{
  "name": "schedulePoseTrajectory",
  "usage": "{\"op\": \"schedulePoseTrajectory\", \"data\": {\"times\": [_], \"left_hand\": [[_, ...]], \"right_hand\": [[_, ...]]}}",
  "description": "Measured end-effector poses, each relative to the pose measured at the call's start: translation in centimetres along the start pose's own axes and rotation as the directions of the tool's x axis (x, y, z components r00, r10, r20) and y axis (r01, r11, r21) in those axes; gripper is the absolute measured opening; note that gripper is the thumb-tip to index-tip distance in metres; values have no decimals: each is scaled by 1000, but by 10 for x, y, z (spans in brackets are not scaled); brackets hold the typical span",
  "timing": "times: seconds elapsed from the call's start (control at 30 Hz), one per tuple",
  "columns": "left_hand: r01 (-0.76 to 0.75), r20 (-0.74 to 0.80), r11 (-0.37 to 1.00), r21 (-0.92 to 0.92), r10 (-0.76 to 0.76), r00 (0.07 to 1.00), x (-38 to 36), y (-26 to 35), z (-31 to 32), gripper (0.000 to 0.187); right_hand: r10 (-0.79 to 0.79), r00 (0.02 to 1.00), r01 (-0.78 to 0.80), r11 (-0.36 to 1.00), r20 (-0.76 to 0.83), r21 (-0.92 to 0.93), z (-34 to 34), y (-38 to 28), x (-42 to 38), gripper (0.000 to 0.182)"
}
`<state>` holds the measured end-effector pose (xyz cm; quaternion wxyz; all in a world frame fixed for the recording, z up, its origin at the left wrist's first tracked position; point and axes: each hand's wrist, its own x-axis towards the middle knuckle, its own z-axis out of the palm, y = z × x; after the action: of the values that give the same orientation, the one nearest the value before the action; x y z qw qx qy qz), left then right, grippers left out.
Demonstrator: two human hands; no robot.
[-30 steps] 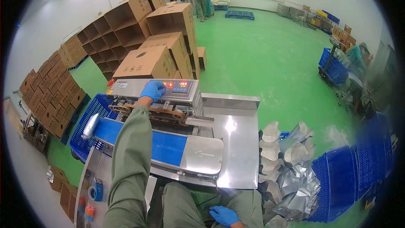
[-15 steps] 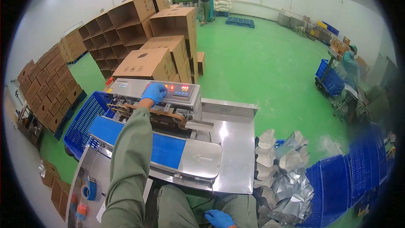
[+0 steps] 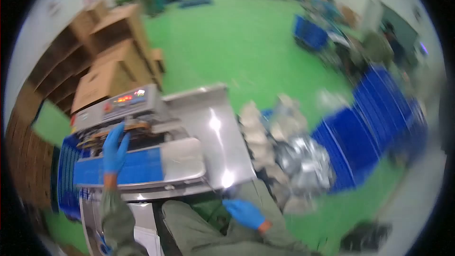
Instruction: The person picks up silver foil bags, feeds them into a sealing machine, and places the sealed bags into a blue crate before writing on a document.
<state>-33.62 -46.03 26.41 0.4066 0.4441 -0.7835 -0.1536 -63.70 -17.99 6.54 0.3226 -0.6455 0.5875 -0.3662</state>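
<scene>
In the head view, my left hand [image 3: 114,150], in a blue glove, is over the blue conveyor belt [image 3: 142,165] of a band sealing machine [image 3: 125,106]. Its thumb stands apart from the fingers, and nothing shows in it. Red digits glow on the machine's control panel. My right hand [image 3: 244,212], gloved in blue too, is low over my thigh with fingers stretched out and no object visible in it. A bare metal plate [image 3: 182,161] adjoins the belt's right end. Motion blur softens the whole picture.
Silver and pale bags [image 3: 308,163] are piled right of the steel table [image 3: 227,144]. Blue crates [image 3: 348,147] stand beyond them. Cardboard boxes [image 3: 106,73] rise behind the machine, with another blue crate [image 3: 68,175] at left. People work in the background.
My left hand has left the control panel and come down over the belt. My right hand is raised slightly from low on my lap. The camera view has swung to the right.
</scene>
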Motion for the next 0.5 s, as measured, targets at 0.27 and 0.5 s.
{"op": "schedulePoseTrajectory", "data": {"times": [0.27,0.5], "left_hand": [[69,554,898,435,-327,765,-334,71,71,67],[353,380,877,327,-464,800,-372,77,69,66]], "right_hand": [[202,607,-387,920,-769,-63,-153,-1,-39,17],[338,774,-607,637,-535,-475,-222,78,49,34]]}}
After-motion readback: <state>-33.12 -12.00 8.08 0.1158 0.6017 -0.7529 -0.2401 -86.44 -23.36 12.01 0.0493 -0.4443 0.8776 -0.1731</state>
